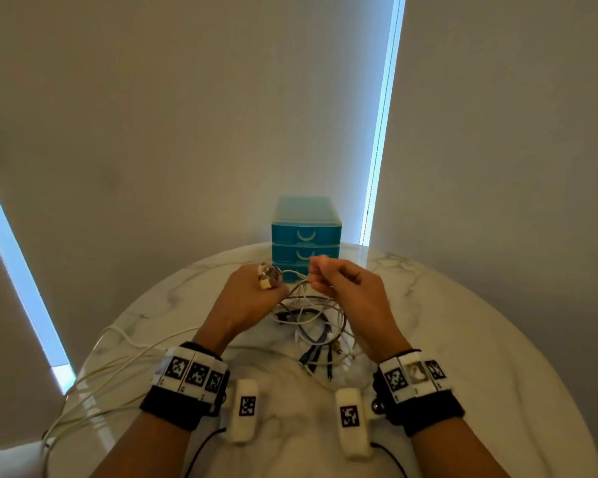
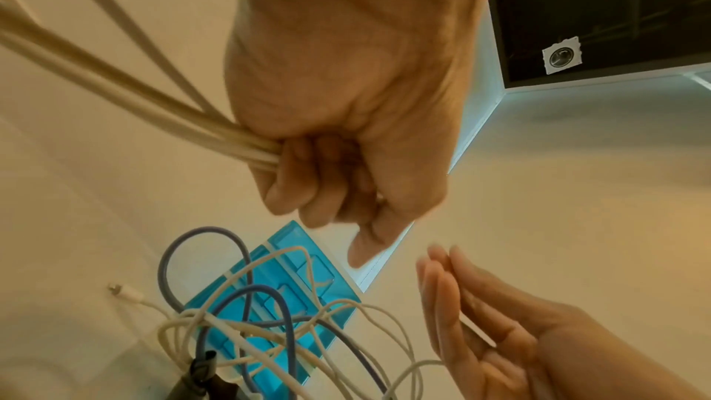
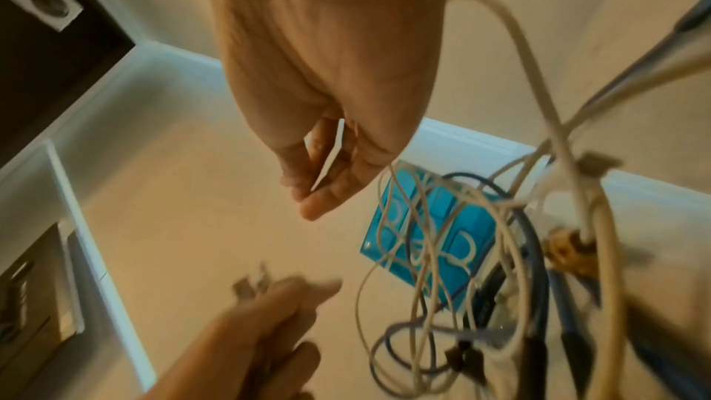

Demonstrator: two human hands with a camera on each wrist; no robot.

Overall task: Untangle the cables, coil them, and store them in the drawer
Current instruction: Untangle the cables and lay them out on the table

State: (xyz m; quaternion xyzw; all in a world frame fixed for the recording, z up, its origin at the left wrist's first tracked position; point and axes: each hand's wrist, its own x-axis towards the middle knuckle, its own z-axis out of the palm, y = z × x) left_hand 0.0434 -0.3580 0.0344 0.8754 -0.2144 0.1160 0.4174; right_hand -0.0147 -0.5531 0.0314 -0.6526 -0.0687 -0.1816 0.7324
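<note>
A tangle of white, blue and dark cables point(image 1: 316, 322) lies on the round marble table point(image 1: 463, 339), in front of a blue three-drawer unit point(image 1: 306, 232) whose drawers look closed. My left hand point(image 1: 252, 294) is raised above the tangle and grips several strands of white cable point(image 2: 230, 136) in its fist, with plug ends point(image 1: 268, 276) sticking out on top. My right hand point(image 1: 342, 284) is close beside it and pinches a thin white cable point(image 3: 327, 160) between thumb and fingers. That cable runs down into the tangle point(image 3: 481, 269).
Long loops of white cable point(image 1: 118, 360) trail from my left hand over the table's left edge. The drawer unit point(image 2: 327, 272) stands at the table's far edge against the wall. Black leads from my wrist cameras hang at the near edge.
</note>
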